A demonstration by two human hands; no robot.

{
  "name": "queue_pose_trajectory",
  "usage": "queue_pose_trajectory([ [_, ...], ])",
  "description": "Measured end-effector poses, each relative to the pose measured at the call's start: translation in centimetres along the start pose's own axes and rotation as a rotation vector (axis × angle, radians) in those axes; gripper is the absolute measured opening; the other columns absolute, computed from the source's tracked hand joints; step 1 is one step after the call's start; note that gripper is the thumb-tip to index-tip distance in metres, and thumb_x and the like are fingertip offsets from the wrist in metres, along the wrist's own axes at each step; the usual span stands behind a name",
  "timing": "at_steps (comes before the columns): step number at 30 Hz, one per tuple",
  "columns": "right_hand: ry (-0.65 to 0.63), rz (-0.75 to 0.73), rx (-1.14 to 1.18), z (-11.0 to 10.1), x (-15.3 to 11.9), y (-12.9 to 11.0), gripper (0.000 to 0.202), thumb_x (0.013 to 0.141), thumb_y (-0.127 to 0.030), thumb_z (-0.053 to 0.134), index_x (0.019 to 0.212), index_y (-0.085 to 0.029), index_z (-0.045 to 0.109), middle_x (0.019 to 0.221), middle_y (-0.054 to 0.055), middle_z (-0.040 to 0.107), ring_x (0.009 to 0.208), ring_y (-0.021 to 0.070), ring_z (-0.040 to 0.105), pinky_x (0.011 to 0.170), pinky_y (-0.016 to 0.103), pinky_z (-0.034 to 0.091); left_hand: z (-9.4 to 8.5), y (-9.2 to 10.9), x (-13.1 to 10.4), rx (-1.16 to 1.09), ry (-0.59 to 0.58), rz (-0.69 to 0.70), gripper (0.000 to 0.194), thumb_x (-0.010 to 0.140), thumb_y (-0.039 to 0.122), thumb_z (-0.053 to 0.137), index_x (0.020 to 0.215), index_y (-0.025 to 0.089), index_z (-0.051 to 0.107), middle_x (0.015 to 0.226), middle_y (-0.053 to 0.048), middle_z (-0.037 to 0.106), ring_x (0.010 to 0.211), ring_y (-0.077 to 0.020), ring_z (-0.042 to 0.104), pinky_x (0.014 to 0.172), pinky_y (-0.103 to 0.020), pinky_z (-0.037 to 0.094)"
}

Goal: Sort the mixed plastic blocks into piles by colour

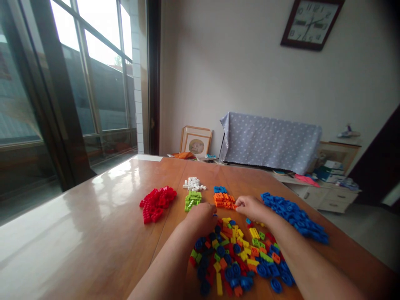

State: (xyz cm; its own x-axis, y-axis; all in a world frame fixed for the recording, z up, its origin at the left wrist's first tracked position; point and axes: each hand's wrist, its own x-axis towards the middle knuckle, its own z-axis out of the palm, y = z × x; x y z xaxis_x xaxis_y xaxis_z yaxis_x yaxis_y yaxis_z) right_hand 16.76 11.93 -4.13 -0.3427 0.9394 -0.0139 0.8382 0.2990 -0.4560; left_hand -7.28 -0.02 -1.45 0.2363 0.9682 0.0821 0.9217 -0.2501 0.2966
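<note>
My left hand is closed, its fingers curled, between the lime green bricks and the orange bricks. The back of the hand hides most of what it may hold. At the right side of the orange bricks, my right hand pinches a small orange brick, touching or nearly touching that group. Below both hands spreads a mixed pile of toy building bricks in yellow, blue, red, green and orange, with round blue pieces among them. A few blue bricks lie just behind the orange ones.
Red bricks form a heap at the left, white bricks at the back, and a long heap of blue bricks at the right. All lie on a glossy wooden table. Beyond it stands something draped with a dotted cloth.
</note>
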Motion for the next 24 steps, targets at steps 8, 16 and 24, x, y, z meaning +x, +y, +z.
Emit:
queue_pose_trajectory([
  [8,0.144,-0.030,-0.079,0.8,3.2,0.3,0.013,0.076,-0.018,0.066,0.086,-0.019,0.074,0.081,0.002,0.075,0.075,0.0152,0.064,0.062,0.021,0.038,0.3,-0.2,0.2,0.002,0.014,-0.004,0.028,0.087,0.034,0.054,0.107,0.024,0.071,0.108,-0.009,0.073,0.101,-0.0272,0.069,0.084,-0.032,0.053],
  [16,0.201,-0.043,-0.074,1.0,3.3,0.5,0.030,0.078,-0.011,0.059,0.103,-0.019,0.072,0.093,0.004,0.077,0.083,0.0153,0.067,0.068,0.020,0.042,0.1,0.1,0.0,-0.009,0.005,-0.012,0.030,0.087,0.033,0.053,0.108,0.023,0.071,0.109,-0.010,0.073,0.102,-0.0278,0.069,0.085,-0.033,0.054],
  [24,0.207,0.022,-0.130,0.5,3.1,0.8,0.016,0.081,-0.019,0.058,0.089,-0.021,0.072,0.084,0.002,0.075,0.076,0.0147,0.064,0.061,0.021,0.036,-0.2,0.2,0.0,0.007,-0.012,-0.013,0.029,0.087,0.033,0.053,0.108,0.024,0.071,0.110,-0.010,0.073,0.103,-0.0275,0.068,0.086,-0.033,0.054],
])
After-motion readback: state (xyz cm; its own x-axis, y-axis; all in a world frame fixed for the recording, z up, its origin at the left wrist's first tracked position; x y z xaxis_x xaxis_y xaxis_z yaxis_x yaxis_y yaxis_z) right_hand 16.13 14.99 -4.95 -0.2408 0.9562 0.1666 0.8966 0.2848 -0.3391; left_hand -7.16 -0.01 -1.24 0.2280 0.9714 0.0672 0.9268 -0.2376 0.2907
